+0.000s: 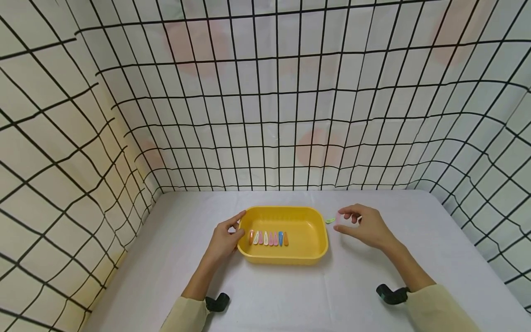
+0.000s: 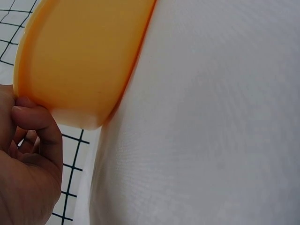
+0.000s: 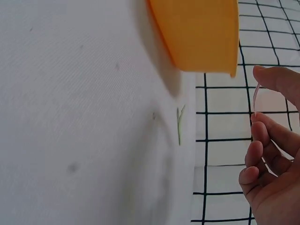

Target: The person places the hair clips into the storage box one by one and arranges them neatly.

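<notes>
A yellow tray (image 1: 282,259) sits on the white cloth. In it several snap hair clips (image 1: 270,239) stand in a row: orange, white, pink and blue ones. My left hand (image 1: 224,239) grips the tray's left end, its thumb at the rim, as the left wrist view also shows with the tray wall (image 2: 84,61). To the right of the tray, my right hand (image 1: 367,226) pinches a thin pink hair clip (image 3: 255,99) between thumb and index finger, above the cloth. A green hair clip (image 1: 330,221) lies between the tray and that hand, slightly spread in the right wrist view.
A white-covered table (image 1: 282,299) lies under everything. Black grid lines (image 1: 278,122) on pale walls enclose its back and both sides. A dark wrist camera (image 1: 217,302) is strapped on the left wrist, another camera (image 1: 392,294) on the right.
</notes>
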Motion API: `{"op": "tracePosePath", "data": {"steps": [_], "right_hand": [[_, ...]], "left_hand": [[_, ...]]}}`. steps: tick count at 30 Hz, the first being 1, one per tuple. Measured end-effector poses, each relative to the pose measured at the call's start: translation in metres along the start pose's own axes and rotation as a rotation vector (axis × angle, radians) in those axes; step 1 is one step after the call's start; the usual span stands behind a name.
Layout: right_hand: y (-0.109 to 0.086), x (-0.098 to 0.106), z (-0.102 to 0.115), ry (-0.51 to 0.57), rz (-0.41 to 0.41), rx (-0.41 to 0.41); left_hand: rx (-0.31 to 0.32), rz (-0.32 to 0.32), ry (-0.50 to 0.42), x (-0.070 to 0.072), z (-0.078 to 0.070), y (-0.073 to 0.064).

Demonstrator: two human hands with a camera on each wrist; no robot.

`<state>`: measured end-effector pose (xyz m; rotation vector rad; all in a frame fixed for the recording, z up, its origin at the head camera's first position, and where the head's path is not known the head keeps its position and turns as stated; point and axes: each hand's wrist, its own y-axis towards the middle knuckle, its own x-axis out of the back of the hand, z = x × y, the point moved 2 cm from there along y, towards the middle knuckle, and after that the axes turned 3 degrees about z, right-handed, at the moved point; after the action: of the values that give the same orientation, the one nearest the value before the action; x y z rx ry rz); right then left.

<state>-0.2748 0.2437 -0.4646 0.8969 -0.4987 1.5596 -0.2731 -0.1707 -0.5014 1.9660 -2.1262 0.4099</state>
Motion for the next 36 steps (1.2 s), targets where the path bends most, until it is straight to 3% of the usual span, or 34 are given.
{"op": "tracePosePath", "data": {"steps": [21,36], "right_hand": [[0.021,-0.027,0.046,0.143,0.046,0.099],[0.033,-0.055,0.073,0.184,0.111,0.196]], "left_hand": [[0.005,0.007,-0.006,0.001,0.001,-0.001],[-0.001,0.010,-0.005,0.000,0.002,0.001]]}}
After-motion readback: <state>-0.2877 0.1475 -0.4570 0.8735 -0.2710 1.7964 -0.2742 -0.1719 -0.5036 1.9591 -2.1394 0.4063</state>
